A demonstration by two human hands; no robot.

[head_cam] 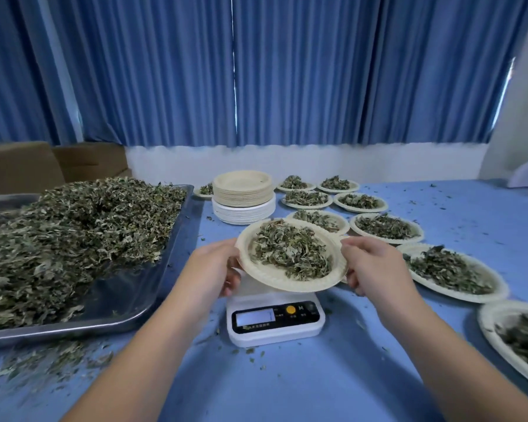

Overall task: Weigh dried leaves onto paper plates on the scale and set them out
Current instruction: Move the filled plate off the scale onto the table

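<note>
Just over the scale [275, 324], the paper plate [287, 283] of dried leaves [290, 249] tilts; left hand [214, 266] fingers [233, 281] curl round its nine o'clock rim, right hand [371, 266] fingers [352, 278] grip three o'clock.

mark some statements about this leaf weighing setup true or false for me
1. Both hands, left and right, grip the rim of a leaf-filled plate over the scale. True.
2. The metal tray of loose leaves lies to the right of the scale. False: it lies to the left.
3. The stack of empty plates has beige plates on top of white ones. True.
4. The set-out plates of leaves rest on the tray. False: they rest on the blue table, mostly to the right of the scale.
</note>
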